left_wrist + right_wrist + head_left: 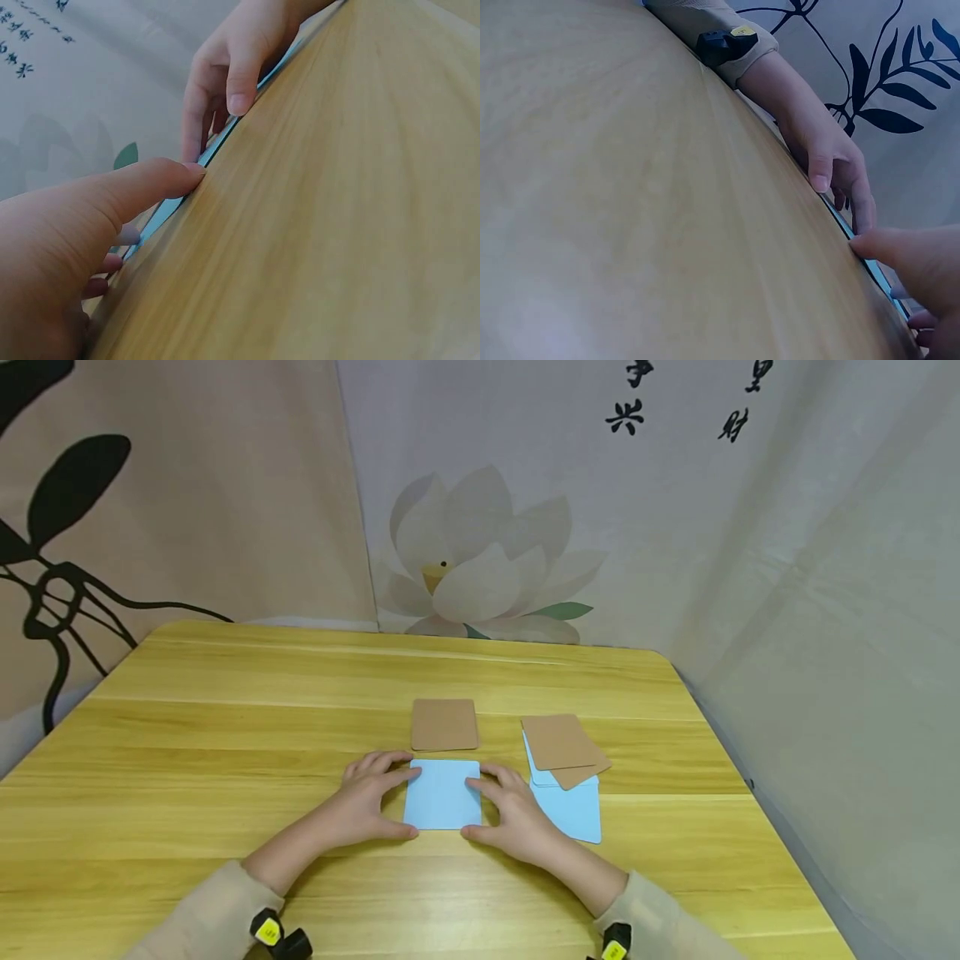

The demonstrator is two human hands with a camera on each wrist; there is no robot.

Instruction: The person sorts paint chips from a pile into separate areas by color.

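Note:
In the head view a light blue card (443,795) lies between my two hands, just below a brown card (444,725). My left hand (375,802) is at its left side, thumb by the near corner and index finger by the far corner. Across from it, my right hand (517,814) has its thumb at the near right corner and its index fingertip over the right edge. Both hands have their fingers spread and fairly straight. Low over the table, the left wrist view catches the blue card (166,212) edge-on; fingers hide part of it.
Right of my right hand lies a loose overlapping pile of brown cards (564,742) and blue cards (573,810). Everything rests on a wooden table (225,735). A printed curtain (787,568) hangs behind and beside it.

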